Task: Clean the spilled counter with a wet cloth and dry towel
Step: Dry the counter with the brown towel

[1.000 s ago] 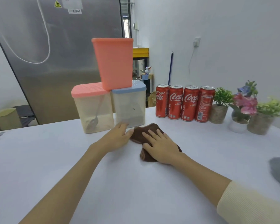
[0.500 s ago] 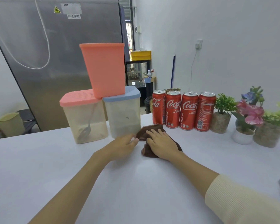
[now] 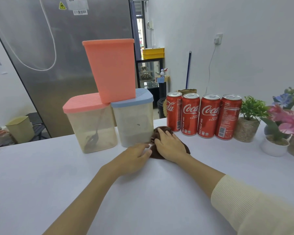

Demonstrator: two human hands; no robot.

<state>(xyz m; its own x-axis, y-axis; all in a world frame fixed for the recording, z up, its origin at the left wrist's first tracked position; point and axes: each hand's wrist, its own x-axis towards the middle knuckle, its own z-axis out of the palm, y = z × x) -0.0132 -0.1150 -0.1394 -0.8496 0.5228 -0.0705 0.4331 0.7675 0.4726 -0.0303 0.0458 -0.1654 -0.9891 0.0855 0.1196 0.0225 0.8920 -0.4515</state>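
Mid-wipe, by the look of it. Brown cloth (image 3: 170,146) bunched on the white table (image 3: 58,175), hard against the base of the blue-lidded container (image 3: 132,116) and just in front of the leftmost of the cans (image 3: 174,112). Right hand (image 3: 170,145) flat on top of the cloth, fingers (image 3: 161,133) straight and spread, pressing rather than gripping. Left hand (image 3: 136,155) low on the table just beside the cloth, fingertips at its near edge and loosely bent; cannot tell whether pinching the fabric or only touching it.

No puddle or stain visible anywhere on the table, so impossible to say how much of the spill is lifted. Judged from that: wet-cloth pass under way, drying pass probably not begun, and no dry towel in view here.

Cloth: soft, plush, dark brown, folded into thick creases. Table: smooth, matte, pale. Two lower containers: translucent squarish plastic with ribbed lids, one pink (image 3: 90,122) with a metal spoon (image 3: 93,136) inside, one blue; an opaque coral tub (image 3: 110,70), tapered, stacked across both. Four glossy red cans in a tight row; small potted plants (image 3: 249,119) well off to the right.
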